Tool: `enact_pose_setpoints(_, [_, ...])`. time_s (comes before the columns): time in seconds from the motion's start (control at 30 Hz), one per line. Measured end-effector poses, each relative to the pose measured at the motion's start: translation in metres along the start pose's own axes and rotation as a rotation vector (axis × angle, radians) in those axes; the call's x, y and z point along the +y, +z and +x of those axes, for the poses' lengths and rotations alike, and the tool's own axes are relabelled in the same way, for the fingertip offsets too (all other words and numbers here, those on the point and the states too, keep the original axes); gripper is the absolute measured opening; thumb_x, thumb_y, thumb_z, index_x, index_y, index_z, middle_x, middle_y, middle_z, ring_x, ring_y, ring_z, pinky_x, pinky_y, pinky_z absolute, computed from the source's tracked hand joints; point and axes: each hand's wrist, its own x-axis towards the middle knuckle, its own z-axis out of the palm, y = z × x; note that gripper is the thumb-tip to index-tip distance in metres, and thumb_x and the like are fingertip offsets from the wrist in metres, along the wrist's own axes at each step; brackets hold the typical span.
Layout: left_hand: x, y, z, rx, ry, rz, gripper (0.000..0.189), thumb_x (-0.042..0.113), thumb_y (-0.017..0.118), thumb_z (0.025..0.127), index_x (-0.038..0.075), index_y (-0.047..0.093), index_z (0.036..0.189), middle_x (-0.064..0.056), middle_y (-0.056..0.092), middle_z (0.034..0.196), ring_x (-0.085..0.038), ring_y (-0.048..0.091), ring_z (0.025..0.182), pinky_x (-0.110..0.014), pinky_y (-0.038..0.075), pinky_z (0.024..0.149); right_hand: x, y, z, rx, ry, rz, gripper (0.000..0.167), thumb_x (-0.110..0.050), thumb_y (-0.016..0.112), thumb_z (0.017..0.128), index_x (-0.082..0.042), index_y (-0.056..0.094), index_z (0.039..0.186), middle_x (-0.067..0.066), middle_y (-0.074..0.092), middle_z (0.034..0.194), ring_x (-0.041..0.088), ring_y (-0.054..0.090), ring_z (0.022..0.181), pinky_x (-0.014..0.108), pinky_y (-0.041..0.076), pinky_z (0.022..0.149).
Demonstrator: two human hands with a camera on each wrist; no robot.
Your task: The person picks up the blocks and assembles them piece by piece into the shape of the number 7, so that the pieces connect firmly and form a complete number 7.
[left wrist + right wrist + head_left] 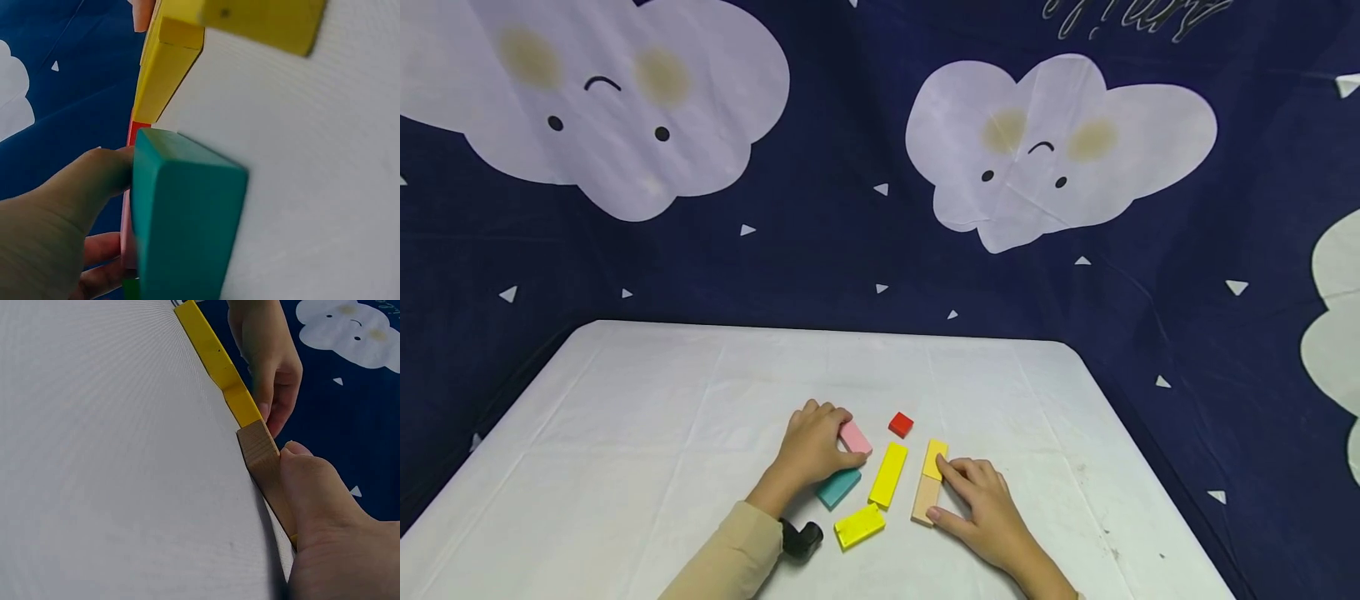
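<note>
Near the table's middle, my left hand [815, 446] holds a pink block [855, 438] between thumb and fingers, at its two ends. Just below that hand lies a teal block [838, 487], large in the left wrist view. A bit of a green block [130, 289] shows by the left fingers; the rest is hidden. My right hand [988, 508] touches two blocks lying end to end: its index finger is on a short yellow block [935, 460], its thumb against a plain wooden block [265, 453]. Those fingers are spread, not wrapped around either block.
Between the hands lie a long yellow block [888, 475] and another yellow block [860, 527] nearer me. A small red block [901, 424] sits farther back. By the left sleeve is a black object [801, 540]. A dark cloud-print cloth [835, 250] hangs behind the white table [625, 467].
</note>
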Motion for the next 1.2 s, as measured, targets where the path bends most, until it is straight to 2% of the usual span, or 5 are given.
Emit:
enact_pose_setpoints(0.57, [0.0, -0.001, 0.009, 0.074, 0.019, 0.021, 0.064, 0.052, 0.083, 0.072, 0.011, 0.069, 0.12, -0.003, 0.069, 0.106, -0.018, 0.046, 0.089, -0.033, 0.034, 0.077, 0.0, 0.0, 0.0, 0.004, -0.017, -0.011, 0.074, -0.059, 0.07, 0.084, -0.024, 0.051, 0.146, -0.011, 0.057, 0.127, 0.005, 0.044, 0.114, 0.035, 0.036, 0.093])
enact_pose_setpoints(0.83, [0.015, -0.005, 0.022, 0.091, 0.095, -0.024, 0.062, 0.049, 0.084, 0.072, 0.014, 0.071, 0.121, 0.0, 0.073, 0.11, -0.017, 0.053, 0.092, -0.034, 0.037, 0.08, 0.002, 0.0, 0.001, 0.006, -0.013, -0.005, 0.073, -0.059, 0.071, 0.083, -0.025, 0.052, 0.145, -0.012, 0.057, 0.127, 0.005, 0.044, 0.114, 0.036, 0.037, 0.093])
enact_pose_setpoints(1.2, [0.043, -0.001, 0.045, 0.019, 0.145, -0.032, 0.06, 0.05, 0.082, 0.076, 0.017, 0.07, 0.125, 0.002, 0.073, 0.118, -0.02, 0.058, 0.109, -0.037, 0.041, 0.094, 0.002, 0.002, 0.0, 0.011, -0.011, 0.01, 0.072, -0.06, 0.071, 0.083, -0.027, 0.053, 0.145, -0.013, 0.058, 0.125, 0.004, 0.045, 0.113, 0.037, 0.038, 0.093])
